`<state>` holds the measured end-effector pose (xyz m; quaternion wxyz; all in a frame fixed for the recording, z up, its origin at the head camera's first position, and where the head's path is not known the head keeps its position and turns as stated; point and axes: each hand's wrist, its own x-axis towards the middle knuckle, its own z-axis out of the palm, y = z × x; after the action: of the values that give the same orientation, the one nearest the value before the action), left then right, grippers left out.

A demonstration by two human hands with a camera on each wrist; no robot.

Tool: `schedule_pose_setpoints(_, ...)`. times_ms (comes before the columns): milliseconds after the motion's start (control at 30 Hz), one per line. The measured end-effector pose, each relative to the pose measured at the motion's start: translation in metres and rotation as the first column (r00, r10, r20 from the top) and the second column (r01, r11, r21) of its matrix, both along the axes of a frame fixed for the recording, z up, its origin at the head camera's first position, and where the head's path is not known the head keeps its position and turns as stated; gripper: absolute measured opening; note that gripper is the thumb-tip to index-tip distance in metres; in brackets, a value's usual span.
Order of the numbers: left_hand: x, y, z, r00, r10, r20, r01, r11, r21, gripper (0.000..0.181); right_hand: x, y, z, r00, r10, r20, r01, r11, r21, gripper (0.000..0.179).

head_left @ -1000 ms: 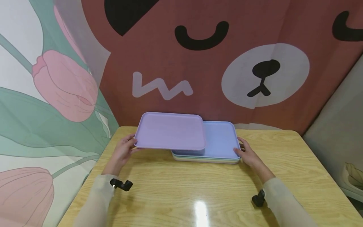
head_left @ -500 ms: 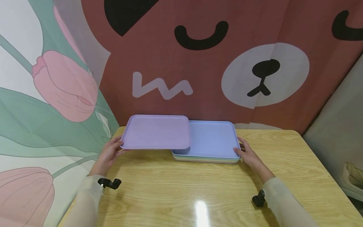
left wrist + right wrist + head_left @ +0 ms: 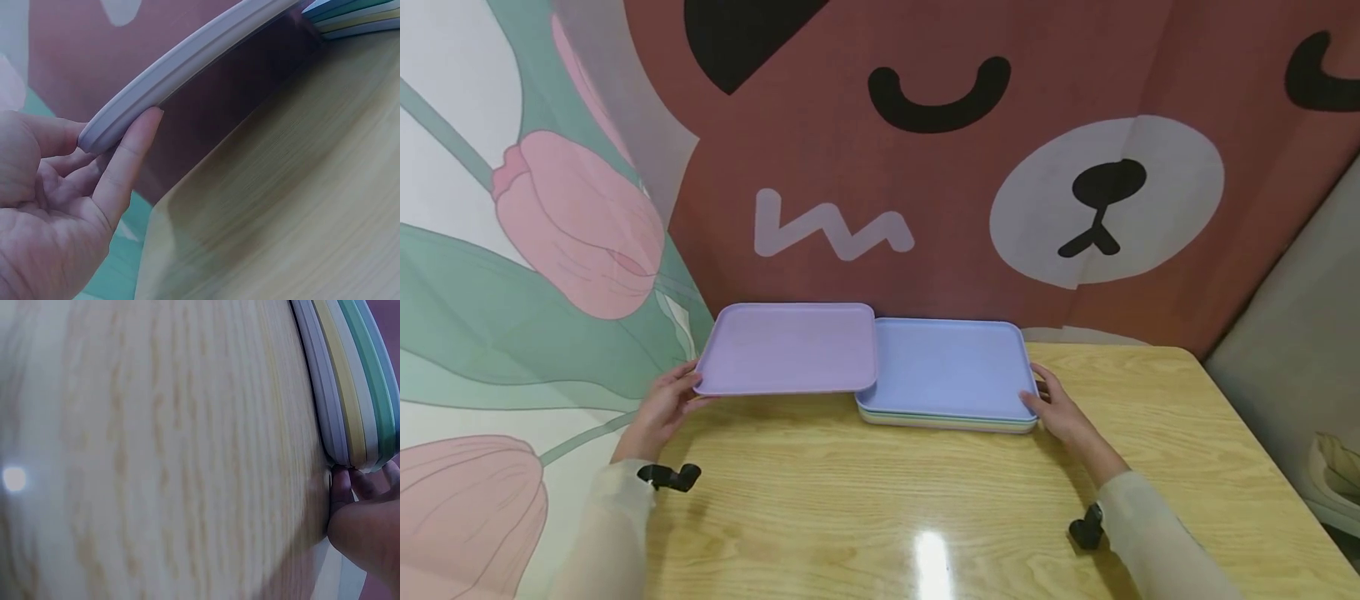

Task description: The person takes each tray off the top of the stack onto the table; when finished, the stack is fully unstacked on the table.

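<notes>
My left hand [image 3: 662, 407] pinches the left edge of a purple rectangular tray [image 3: 790, 346], thumb at the rim and a finger underneath. In the left wrist view the tray's pale rim [image 3: 169, 72] slants upward, with its dark underside raised over the tabletop. Its right end overlaps the left edge of a light blue tray [image 3: 955, 367] in the head view. That blue tray tops a stack of several trays; green, white, yellow and lilac edges [image 3: 362, 394] show below it. At the stack's right end my right hand [image 3: 1060, 412] grips the edge, thumb on the upper rim.
The stack stands on a wood-grain table [image 3: 820, 500], near its back edge. Close behind rises a hanging cloth [image 3: 940, 267] with a bear print; a tulip-print cloth [image 3: 580, 225] hangs at the left. Light glares off the table's front.
The purple tray has slid left in my left hand, uncovering most of the blue tray. My right hand stays at the stack's right end.
</notes>
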<state>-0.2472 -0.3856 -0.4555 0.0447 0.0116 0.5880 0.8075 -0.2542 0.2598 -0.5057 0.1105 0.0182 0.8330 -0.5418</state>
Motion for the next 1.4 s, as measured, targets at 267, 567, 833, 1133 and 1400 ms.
schedule_pose_setpoints(267, 0.002, -0.020, 0.000, 1.000, 0.007, -0.007, -0.006, 1.000, 0.030, 0.043, 0.000, 0.000, -0.002, 1.000, 0.001, -0.007, -0.001, 1.000, 0.010, 0.075)
schedule_pose_setpoints(567, 0.007, -0.031, 0.000, 0.998, 0.044, 0.041, -0.043, 0.999, -0.014, 0.063, 0.001, -0.001, -0.001, 1.000, -0.002, -0.007, 0.002, 1.000, 0.021, 0.075)
schedule_pose_setpoints(833, 0.008, -0.033, -0.005, 0.994, 0.080, 0.073, -0.071, 0.991, -0.115, 0.063, 0.002, -0.001, -0.002, 0.999, 0.002, -0.036, -0.002, 1.000, 0.019, 0.074)
schedule_pose_setpoints(1133, 0.005, -0.029, -0.014, 0.992, 0.081, 0.093, -0.060, 0.976, -0.210, 0.059, 0.001, 0.000, -0.005, 1.000, -0.006, -0.026, 0.006, 1.000, 0.000, 0.072)
schedule_pose_setpoints(1400, 0.003, -0.026, -0.020, 0.990, 0.074, 0.122, -0.047, 0.977, -0.210, 0.060, 0.000, 0.000, -0.006, 1.000, -0.019, -0.007, 0.019, 1.000, -0.006, 0.072)
